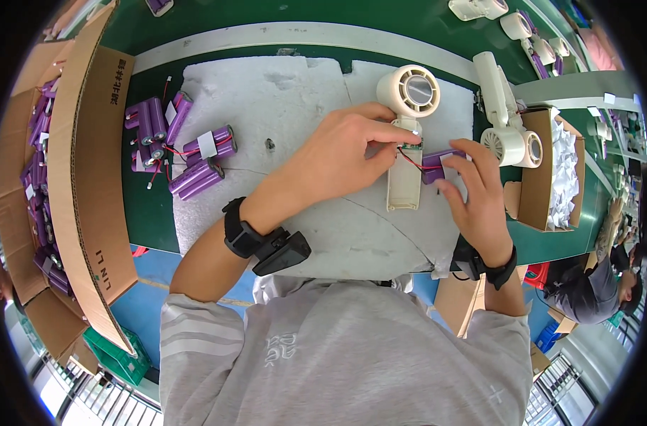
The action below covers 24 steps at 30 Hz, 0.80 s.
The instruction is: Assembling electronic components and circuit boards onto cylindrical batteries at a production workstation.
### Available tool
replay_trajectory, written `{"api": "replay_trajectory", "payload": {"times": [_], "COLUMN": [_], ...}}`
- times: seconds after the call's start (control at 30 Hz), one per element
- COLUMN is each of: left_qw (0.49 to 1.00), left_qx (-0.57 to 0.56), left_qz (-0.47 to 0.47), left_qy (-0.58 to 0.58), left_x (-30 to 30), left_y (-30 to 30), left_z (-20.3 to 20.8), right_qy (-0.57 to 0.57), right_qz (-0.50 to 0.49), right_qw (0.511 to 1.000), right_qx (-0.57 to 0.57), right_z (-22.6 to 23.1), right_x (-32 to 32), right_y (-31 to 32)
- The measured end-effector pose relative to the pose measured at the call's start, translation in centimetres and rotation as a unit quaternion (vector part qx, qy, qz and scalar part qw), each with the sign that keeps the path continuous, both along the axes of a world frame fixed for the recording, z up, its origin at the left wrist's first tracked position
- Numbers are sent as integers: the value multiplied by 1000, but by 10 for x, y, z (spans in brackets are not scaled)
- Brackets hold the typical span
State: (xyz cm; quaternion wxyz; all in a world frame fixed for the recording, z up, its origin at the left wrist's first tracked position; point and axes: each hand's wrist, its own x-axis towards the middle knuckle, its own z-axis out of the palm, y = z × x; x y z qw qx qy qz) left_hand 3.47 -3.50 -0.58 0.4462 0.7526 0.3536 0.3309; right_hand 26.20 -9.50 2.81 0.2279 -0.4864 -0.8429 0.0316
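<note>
A cream handheld fan [404, 188] lies on the white foam sheet, its round head away from me and its handle housing open. Bent over the neck of the fan is my left hand [348, 150], its index finger and thumb closed at the small green circuit board [413, 146]. Red and black wires run from there to a purple battery pack [433, 167] just right of the handle. My right hand [478, 186] has its fingers and thumb curled about that pack. The left fingertips partly cover the board, so the wire ends are hidden.
Several purple battery packs [151, 122] are heaped on the left of the foam sheet [281, 92]. A cardboard box [96, 163] of packs stands farther left. At the right are more fans [504, 145] and a small carton [535, 195] of white pieces. Another person [586, 295] is beyond.
</note>
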Motion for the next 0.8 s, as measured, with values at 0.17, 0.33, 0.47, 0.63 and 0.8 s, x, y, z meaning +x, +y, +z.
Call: {"api": "replay_trajectory", "payload": {"times": [0.17,0.33,0.47,0.63,0.8], "left_qw": [999,999,999,1000,999], "left_qx": [-17,4,38,12,-46], "left_qz": [24,38,24,-4,5], "left_qy": [-31,-12,12,24,10], "left_x": [8,10,10,5,6], "left_y": [-1,-2,0,-1,-4], "left_z": [-7,-4,1,4,3], "right_qy": [46,13,-55,-101,-23], "right_qz": [3,18,65,65,46], "right_qw": [998,996,994,992,997], "right_qx": [-47,-92,-68,-32,-49], "right_z": [-4,8,14,10,1], "right_x": [13,15,13,4,14], "right_y": [-4,4,7,5,8]}}
